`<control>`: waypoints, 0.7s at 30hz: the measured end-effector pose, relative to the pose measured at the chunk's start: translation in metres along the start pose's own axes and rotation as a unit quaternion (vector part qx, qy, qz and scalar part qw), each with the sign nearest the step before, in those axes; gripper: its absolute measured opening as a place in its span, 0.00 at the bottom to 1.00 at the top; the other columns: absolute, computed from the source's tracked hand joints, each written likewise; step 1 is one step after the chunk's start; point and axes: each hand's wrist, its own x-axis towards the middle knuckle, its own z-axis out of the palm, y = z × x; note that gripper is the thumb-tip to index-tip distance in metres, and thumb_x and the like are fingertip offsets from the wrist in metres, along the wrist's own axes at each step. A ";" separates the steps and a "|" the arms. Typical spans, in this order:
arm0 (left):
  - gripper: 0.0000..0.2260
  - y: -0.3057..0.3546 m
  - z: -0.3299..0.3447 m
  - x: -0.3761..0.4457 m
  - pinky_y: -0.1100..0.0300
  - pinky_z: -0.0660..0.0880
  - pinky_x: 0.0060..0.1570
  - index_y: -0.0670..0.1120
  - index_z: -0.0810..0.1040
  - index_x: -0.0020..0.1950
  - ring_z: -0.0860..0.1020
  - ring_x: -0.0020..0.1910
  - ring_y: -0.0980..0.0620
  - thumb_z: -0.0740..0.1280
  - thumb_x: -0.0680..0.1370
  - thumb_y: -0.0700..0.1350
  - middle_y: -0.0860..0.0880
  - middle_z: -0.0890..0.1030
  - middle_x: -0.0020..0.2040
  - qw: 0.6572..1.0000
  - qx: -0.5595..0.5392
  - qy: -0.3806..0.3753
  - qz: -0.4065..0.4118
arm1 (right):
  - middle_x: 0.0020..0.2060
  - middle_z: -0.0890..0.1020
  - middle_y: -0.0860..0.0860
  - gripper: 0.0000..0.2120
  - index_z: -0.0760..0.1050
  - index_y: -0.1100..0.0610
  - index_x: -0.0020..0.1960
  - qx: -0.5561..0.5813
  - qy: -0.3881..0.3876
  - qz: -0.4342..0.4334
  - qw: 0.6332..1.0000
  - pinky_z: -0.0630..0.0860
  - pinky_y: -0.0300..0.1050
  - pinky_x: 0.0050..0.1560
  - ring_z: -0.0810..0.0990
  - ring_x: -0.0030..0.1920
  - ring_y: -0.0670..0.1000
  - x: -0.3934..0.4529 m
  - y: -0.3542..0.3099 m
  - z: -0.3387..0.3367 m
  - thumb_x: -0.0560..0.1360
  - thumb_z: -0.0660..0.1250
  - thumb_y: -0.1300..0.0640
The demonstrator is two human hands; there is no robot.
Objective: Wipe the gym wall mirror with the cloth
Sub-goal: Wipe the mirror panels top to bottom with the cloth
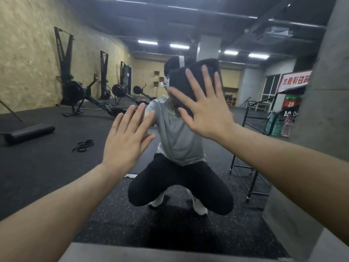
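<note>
The wall mirror (79,159) fills the view in front of me and reflects the gym and a squatting person in a grey shirt. My right hand (204,108) lies flat with spread, straight fingers on a dark folded cloth (186,80), pressing it against the glass at head height. My left hand (126,138) is flat against the mirror lower and to the left, fingers straight and together, holding nothing. The cloth's lower right part is hidden under my right palm.
A grey concrete pillar (324,129) borders the mirror on the right, and a grey ledge (113,252) runs along its bottom edge. Reflected in the glass are rowing machines (75,91), a rolled mat (28,134) and a black metal rack (251,167).
</note>
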 end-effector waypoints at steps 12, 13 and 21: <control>0.30 -0.002 0.006 -0.031 0.40 0.59 0.78 0.47 0.57 0.84 0.54 0.83 0.42 0.57 0.85 0.58 0.43 0.56 0.84 0.999 0.009 -0.053 0.012 | 0.82 0.60 0.51 0.28 0.65 0.39 0.79 0.049 -0.101 -0.279 0.954 0.46 0.61 0.82 0.52 0.82 0.60 -0.089 -0.034 0.026 0.81 0.63 0.39; 0.29 -0.003 0.006 -0.031 0.40 0.60 0.78 0.48 0.57 0.84 0.55 0.83 0.42 0.56 0.85 0.59 0.44 0.56 0.84 0.999 0.010 -0.048 0.014 | 0.81 0.61 0.51 0.28 0.65 0.38 0.79 0.044 -0.092 -0.271 0.957 0.46 0.60 0.82 0.53 0.82 0.60 -0.074 -0.022 0.021 0.80 0.62 0.37; 0.28 -0.004 0.006 -0.031 0.41 0.59 0.78 0.46 0.59 0.83 0.57 0.82 0.41 0.53 0.86 0.58 0.42 0.59 0.83 0.999 0.013 -0.036 0.022 | 0.82 0.57 0.58 0.31 0.59 0.43 0.82 0.004 -0.005 -0.019 1.000 0.48 0.66 0.80 0.52 0.82 0.66 0.034 0.012 -0.008 0.82 0.55 0.35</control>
